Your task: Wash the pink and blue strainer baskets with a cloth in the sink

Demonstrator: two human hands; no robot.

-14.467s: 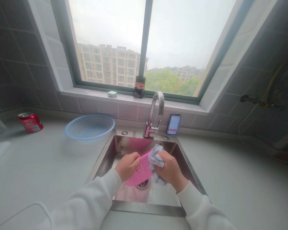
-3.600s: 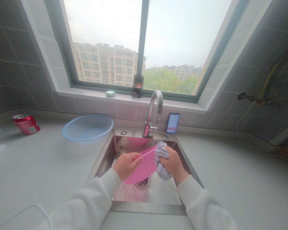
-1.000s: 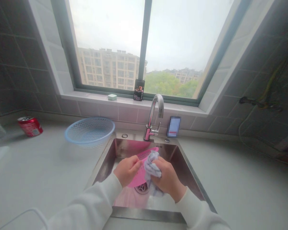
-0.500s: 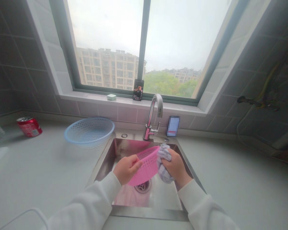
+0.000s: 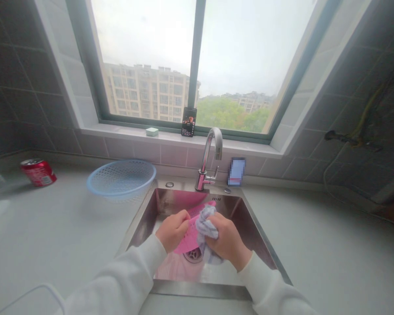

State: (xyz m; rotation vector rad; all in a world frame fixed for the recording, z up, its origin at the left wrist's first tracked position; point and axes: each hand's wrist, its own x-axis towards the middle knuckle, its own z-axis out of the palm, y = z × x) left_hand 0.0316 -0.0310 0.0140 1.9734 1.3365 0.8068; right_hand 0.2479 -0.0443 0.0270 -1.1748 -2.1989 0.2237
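Over the steel sink (image 5: 170,285), my left hand (image 5: 173,230) is closed on the rim of a pink plastic basket (image 5: 188,243) with small holes. The basket is tilted, and its right part is covered by the cloth. My right hand (image 5: 228,238) clutches a crumpled white-and-grey cloth (image 5: 206,225) against the basket's near side. Below the basket shows part of the drain (image 5: 193,255). Some of my left fingers are hidden behind the rim.
A chrome faucet (image 5: 202,175) rises behind the sink. Left on the counter are a blue basket (image 5: 121,192) and a red can (image 5: 39,173). A phone (image 5: 188,122) and a pale green block (image 5: 152,131) stand on the sill; a blurred-out upright device (image 5: 236,172) is right of the faucet.
My right hand has moved the cloth left and slightly toward me along the basket, covering more of it. My left hand keeps its hold, with the basket shifted only a little.
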